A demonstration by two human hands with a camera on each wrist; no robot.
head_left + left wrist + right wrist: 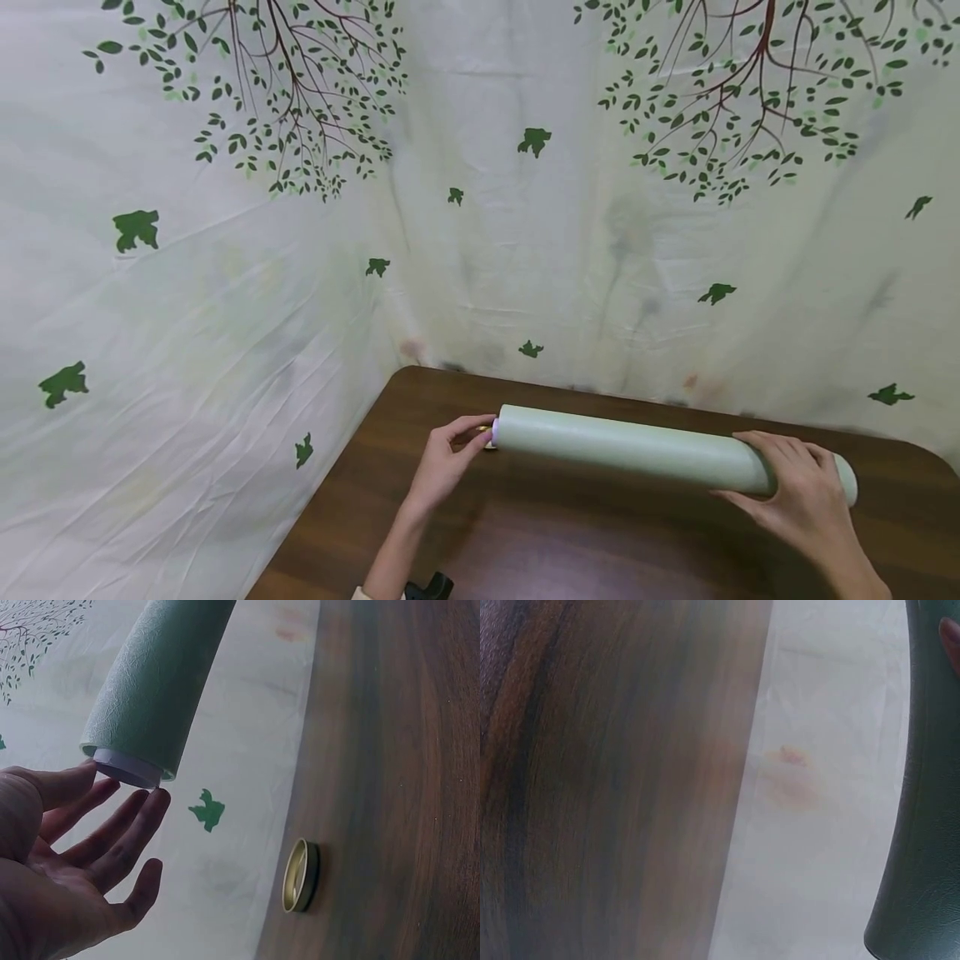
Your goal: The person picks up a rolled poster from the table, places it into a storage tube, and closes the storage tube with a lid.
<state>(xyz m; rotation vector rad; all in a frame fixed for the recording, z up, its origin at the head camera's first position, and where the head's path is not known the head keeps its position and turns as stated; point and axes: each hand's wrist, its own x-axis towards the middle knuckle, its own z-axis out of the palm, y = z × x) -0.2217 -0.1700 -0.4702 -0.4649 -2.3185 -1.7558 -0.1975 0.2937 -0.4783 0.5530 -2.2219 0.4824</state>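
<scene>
Tube point(622, 450), pale green, one: held above the table point(540, 542), the right grip point(802, 483) curled round it, the left grip point(442, 462) pinching the white roll point(129, 766) that projects from its near end. Gold-rimmed cap point(301, 876), one: on the table below the left grip, apart. Probable faults: the roll slips, only fingertips meeting its short exposed edge; the tube tilts, its left end relying on the distant right grip.
</scene>
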